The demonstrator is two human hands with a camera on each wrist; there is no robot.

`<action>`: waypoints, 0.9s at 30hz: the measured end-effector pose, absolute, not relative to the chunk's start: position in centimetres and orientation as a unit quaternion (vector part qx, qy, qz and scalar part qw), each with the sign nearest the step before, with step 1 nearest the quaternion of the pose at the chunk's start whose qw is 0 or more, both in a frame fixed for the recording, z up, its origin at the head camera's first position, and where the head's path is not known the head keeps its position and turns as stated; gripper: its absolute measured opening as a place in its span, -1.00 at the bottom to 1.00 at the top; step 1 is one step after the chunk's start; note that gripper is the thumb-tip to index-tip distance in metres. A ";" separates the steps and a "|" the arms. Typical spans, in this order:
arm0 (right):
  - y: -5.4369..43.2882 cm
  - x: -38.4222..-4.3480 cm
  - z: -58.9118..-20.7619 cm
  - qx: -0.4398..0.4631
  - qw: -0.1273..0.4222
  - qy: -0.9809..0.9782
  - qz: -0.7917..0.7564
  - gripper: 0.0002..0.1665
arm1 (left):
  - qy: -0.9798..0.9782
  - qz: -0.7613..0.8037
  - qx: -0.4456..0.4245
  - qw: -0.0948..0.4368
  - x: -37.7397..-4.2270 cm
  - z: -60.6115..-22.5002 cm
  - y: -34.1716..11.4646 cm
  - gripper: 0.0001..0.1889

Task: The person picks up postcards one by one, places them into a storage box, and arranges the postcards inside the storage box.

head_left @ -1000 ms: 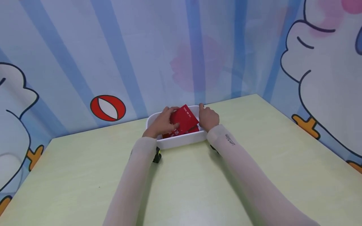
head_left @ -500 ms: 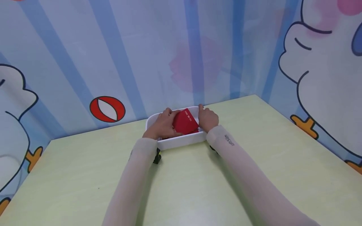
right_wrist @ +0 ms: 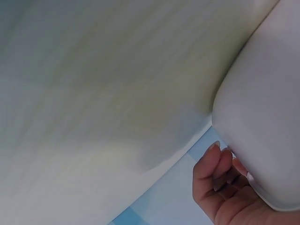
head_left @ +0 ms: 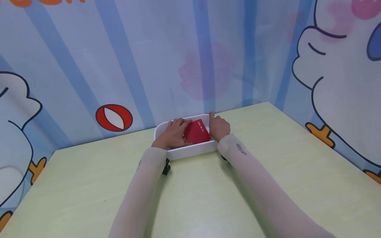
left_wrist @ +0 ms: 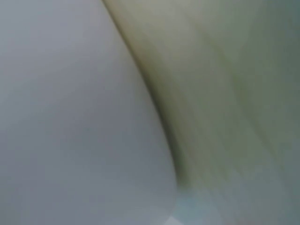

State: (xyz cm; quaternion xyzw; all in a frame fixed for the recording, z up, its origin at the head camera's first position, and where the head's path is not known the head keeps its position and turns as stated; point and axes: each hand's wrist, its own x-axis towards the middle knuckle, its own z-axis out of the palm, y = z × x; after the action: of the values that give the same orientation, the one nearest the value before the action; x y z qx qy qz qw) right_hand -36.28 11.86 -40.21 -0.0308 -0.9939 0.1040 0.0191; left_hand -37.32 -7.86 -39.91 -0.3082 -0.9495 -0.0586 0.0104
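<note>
A white plastic bin (head_left: 193, 151) stands at the back of the table, against the wall. Inside it lies a red envelope (head_left: 197, 132) with small white print, partly covered by my left hand (head_left: 174, 134). That hand reaches in over the bin's left side, fingers at the envelope's far edge and thumb at its near edge. My right hand (head_left: 219, 127) grips the bin's right rim. In the right wrist view, the curled fingers (right_wrist: 206, 168) of my right hand sit at the rim beside the bin's outer wall (right_wrist: 262, 108). The left wrist view shows only the bin's wall (left_wrist: 84, 112) and tabletop.
The pale yellow-green table (head_left: 190, 198) spreads out in front of the bin. Behind it hangs a blue striped backdrop (head_left: 148, 59) with cartoon prints, which also covers the right side.
My left hand has lowered the red envelope further into the bin and shifted slightly right with it, covering more of the contents. My right hand keeps its grip on the rim.
</note>
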 end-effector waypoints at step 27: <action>11.8 -36.5 -40.4 -0.039 0.013 -0.993 0.113 -0.12 | -0.948 -0.059 -0.308 -0.046 -37.5 -40.2 -7.9 0.02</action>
State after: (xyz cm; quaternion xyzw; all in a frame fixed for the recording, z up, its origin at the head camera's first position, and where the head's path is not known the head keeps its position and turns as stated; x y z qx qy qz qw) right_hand -36.52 11.80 -40.38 -0.0388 -0.9928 0.1127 0.0132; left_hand -37.52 -7.87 -40.24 -0.3079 -0.9485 -0.0589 -0.0464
